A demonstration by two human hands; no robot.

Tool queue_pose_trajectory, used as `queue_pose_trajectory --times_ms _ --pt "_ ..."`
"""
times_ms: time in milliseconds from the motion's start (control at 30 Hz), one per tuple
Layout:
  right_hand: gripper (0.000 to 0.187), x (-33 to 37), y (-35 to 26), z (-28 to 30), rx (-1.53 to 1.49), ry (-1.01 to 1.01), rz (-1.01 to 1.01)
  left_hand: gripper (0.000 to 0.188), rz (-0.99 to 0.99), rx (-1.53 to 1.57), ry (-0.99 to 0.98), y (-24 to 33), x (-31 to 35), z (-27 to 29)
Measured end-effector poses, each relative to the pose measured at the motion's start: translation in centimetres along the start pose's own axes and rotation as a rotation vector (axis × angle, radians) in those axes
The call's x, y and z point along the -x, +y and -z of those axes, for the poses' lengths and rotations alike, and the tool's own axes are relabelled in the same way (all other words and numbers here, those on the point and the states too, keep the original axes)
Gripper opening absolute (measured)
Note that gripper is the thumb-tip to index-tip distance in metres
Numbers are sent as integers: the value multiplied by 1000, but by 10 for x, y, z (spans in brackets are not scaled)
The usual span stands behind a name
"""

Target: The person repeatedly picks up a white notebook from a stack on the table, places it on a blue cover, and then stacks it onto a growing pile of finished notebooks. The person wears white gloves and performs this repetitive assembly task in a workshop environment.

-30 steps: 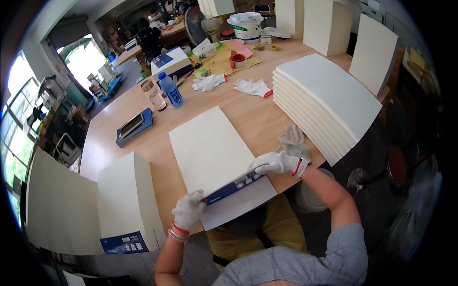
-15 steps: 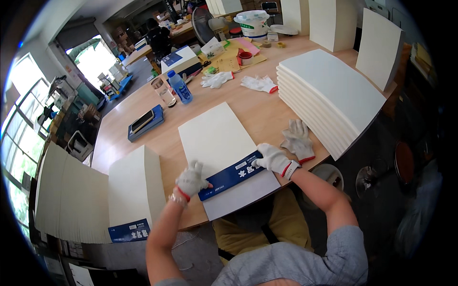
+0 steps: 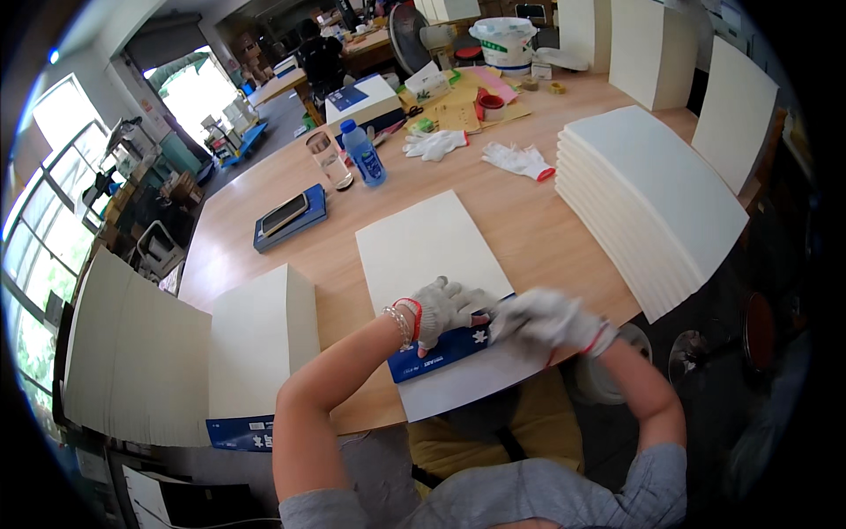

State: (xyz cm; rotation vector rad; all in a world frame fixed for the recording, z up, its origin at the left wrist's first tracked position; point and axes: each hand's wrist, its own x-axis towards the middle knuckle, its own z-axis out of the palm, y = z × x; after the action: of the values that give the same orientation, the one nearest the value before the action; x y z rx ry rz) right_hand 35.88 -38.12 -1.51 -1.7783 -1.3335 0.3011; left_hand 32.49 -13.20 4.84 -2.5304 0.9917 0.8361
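White paper: a large rectangular piece of white paper (image 3: 432,242) lies flat at the middle of the near edge of a pale wood-topped table (image 3: 352,207).
Blue strip: a glossy dark-blue printed strip (image 3: 445,354) runs along the paper's near end; a plain white sheet (image 3: 463,390) below it juts past the near edge.
Left hand (image 3: 449,310): in a white knitted glove, spread fairly wide across the strip and paper (clear beads circle the wrist).
Right hand (image 3: 555,322): gloved in white, over the strip's right end, too blurred to tell whether it is wide, narrow or holding something.
Left corner: a thick cream paper block (image 3: 251,344) stands at the table's near left corner.
Right edge: a layered stack of curved white paper (image 3: 652,203) overhangs the corner nearest the right arm.
Left edge: a black phone (image 3: 285,214) rests on a flat dark-blue box (image 3: 320,204).
Bottle: a blue-capped plastic bottle (image 3: 363,154) stands just beside a clear tumbler (image 3: 330,163).
Far edge: a white plastic bucket (image 3: 504,44).
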Motion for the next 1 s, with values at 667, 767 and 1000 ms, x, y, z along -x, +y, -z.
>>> queue_pose_trajectory --times_ms 667,767,1000 --pt "19 50 49 19 828 57 -24 113 -27 -69 6 9 -5 9" --pt "29 61 96 40 1145 399 -244 112 -58 -149 55 6 -2 2" --pt "39 -33 64 -11 83 284 -702 62 533 295 308 41 33 -56"
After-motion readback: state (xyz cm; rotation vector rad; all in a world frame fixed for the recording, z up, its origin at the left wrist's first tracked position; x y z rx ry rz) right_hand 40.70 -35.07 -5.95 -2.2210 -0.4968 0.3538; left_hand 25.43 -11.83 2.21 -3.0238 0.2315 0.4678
